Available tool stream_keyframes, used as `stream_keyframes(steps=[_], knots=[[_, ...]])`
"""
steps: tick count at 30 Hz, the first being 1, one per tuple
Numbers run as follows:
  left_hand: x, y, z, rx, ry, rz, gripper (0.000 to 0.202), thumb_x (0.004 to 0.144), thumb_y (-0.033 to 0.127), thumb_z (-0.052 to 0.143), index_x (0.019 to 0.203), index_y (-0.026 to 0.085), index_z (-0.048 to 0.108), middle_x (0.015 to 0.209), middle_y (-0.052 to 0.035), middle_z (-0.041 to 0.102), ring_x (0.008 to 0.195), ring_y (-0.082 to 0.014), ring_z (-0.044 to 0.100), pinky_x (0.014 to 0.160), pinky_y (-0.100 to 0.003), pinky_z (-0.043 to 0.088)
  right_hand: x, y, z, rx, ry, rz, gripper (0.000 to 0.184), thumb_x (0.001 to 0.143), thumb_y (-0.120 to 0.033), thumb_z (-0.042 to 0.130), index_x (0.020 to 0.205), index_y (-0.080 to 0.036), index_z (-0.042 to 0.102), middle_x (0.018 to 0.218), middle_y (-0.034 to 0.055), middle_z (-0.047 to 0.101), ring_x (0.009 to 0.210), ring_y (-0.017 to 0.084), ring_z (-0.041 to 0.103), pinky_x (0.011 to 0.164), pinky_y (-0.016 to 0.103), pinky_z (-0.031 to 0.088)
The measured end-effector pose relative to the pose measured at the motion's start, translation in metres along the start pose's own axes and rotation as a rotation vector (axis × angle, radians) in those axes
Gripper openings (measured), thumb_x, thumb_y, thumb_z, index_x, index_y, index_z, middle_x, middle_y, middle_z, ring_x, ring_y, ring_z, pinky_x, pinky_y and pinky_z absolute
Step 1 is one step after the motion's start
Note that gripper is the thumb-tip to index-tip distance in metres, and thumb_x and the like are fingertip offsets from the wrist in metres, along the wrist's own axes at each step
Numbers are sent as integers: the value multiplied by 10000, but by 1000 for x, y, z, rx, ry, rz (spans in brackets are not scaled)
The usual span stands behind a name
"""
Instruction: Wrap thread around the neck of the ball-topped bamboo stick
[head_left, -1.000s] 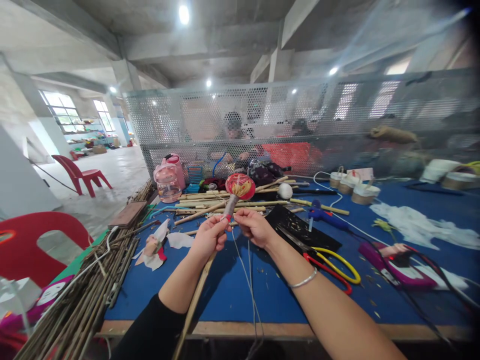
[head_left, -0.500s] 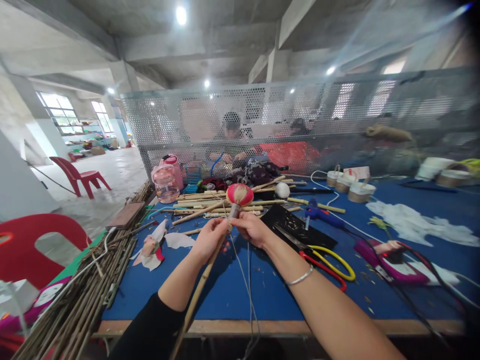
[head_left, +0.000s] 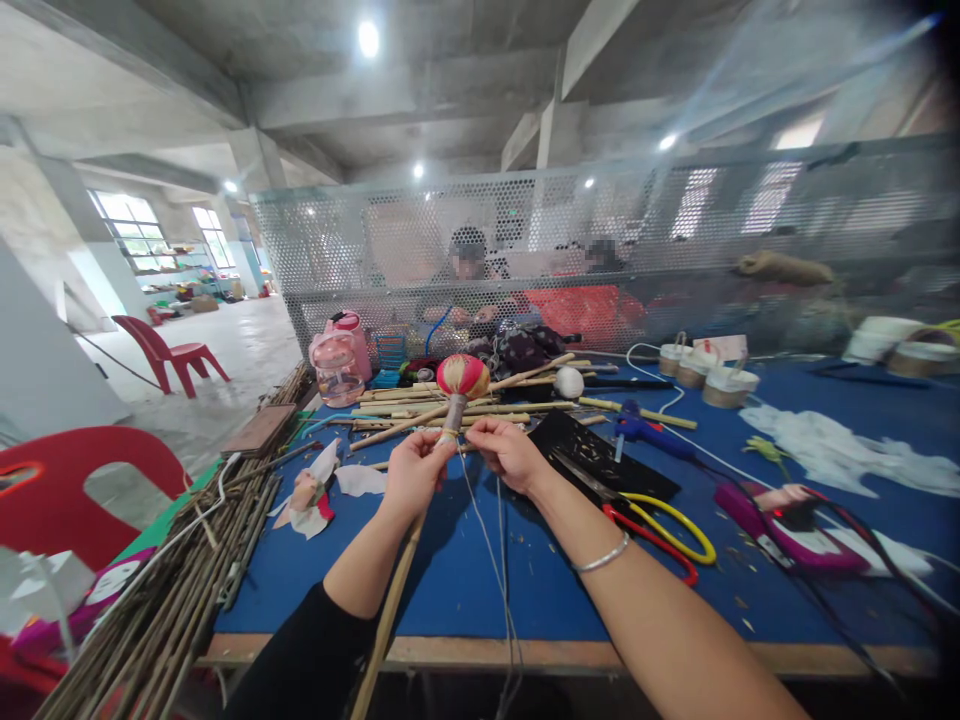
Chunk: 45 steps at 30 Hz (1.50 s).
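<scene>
My left hand (head_left: pixel 415 470) is closed around a bamboo stick (head_left: pixel 388 610) that runs from below the table edge up to a small red drum-shaped head (head_left: pixel 463 376). My right hand (head_left: pixel 508 452) pinches a thin grey string (head_left: pixel 501 560) right beside the neck of the stick, just under the drum head. The string hangs down past the table's front edge. Both hands are over the blue table top (head_left: pixel 465 590).
Red and yellow-handled scissors (head_left: pixel 660 530), a black tray (head_left: pixel 600 455), a blue glue gun (head_left: pixel 645 430), loose bamboo sticks (head_left: pixel 450 405) and white cloth (head_left: pixel 840 450) lie on the table. A bundle of thin canes (head_left: pixel 172 600) lies left. People sit behind a perforated metal screen (head_left: pixel 600 240). Red chairs (head_left: pixel 67 490) stand left.
The drum head has turned on the stick, showing a different face now. My hands stay at the neck of the stick, shifting slightly.
</scene>
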<state>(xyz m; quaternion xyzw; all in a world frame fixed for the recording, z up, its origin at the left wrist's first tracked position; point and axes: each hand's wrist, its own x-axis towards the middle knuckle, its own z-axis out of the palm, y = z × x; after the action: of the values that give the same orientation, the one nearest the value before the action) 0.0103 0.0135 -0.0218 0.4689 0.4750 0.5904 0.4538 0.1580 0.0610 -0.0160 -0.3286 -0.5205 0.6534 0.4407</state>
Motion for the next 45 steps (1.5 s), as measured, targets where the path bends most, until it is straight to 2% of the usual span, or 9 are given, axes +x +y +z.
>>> stream_keyframes(steps=[7, 12, 15, 18, 23, 30, 38, 43, 45], knots=[[-2, -2, 1, -228, -180, -103, 439, 581, 497, 775, 708, 134, 562, 551, 25, 568, 348, -23, 402, 314, -146, 278, 2, 0, 0, 69, -85, -1, 400, 599, -450, 772, 770, -188, 523, 424, -134, 266, 352, 33, 126, 334, 195, 53], [-4, -9, 0, -67, -257, -287, 414, 690, 528, 682, 786, 133, 604, 663, -48, 647, 485, -100, 573, 427, -188, 416, 4, 8, -6, -14, -61, 60, 398, 614, -473, 749, 648, -183, 479, 385, -121, 267, 335, 28, 139, 334, 206, 53], [-5, -13, 2, 210, -148, -146, 417, 754, 551, 598, 854, 146, 594, 697, -36, 641, 478, -119, 576, 429, -216, 415, 6, 11, -6, -95, 3, 110, 381, 619, -449, 738, 612, -186, 463, 369, -118, 275, 320, 30, 155, 328, 211, 64], [-6, -14, 4, 354, -59, -8, 355, 718, 448, 666, 907, 161, 577, 669, 8, 609, 453, -96, 534, 433, -203, 392, 6, 12, 0, -138, 10, 107, 350, 639, -440, 719, 620, -178, 487, 370, -113, 288, 316, 32, 169, 330, 217, 73], [-8, -10, 3, 435, -2, 54, 218, 676, 317, 688, 655, 166, 532, 473, 58, 486, 387, -63, 412, 401, -178, 299, 4, 11, 8, -138, 7, 46, 361, 641, -472, 717, 654, -172, 515, 392, -109, 318, 322, 28, 178, 348, 226, 69], [-3, -1, -1, 198, 39, -39, 269, 699, 393, 664, 676, 185, 495, 451, 53, 521, 320, -71, 403, 338, -184, 289, 2, 6, 8, -83, 22, -65, 350, 584, -437, 757, 653, -179, 530, 411, -108, 331, 352, 33, 185, 371, 228, 70], [-3, 2, -1, 45, -45, -56, 332, 666, 437, 691, 691, 166, 503, 484, 48, 534, 322, -50, 398, 314, -171, 281, 1, 2, 6, -44, 41, -46, 366, 575, -443, 773, 646, -178, 532, 382, -117, 310, 336, 29, 167, 368, 230, 58], [-3, 2, 0, -150, -148, -114, 421, 596, 491, 744, 717, 162, 512, 503, 55, 532, 313, -34, 376, 310, -164, 255, 1, 3, 6, 6, -33, -10, 378, 581, -443, 783, 653, -175, 527, 370, -122, 293, 325, 27, 159, 347, 214, 64], [-5, 3, 1, -233, -207, -169, 433, 596, 503, 749, 754, 154, 546, 499, 55, 528, 305, -26, 352, 310, -162, 238, 1, 3, 6, 58, -84, -4, 373, 595, -434, 782, 738, -168, 565, 406, -114, 362, 326, 21, 152, 338, 203, 60]])
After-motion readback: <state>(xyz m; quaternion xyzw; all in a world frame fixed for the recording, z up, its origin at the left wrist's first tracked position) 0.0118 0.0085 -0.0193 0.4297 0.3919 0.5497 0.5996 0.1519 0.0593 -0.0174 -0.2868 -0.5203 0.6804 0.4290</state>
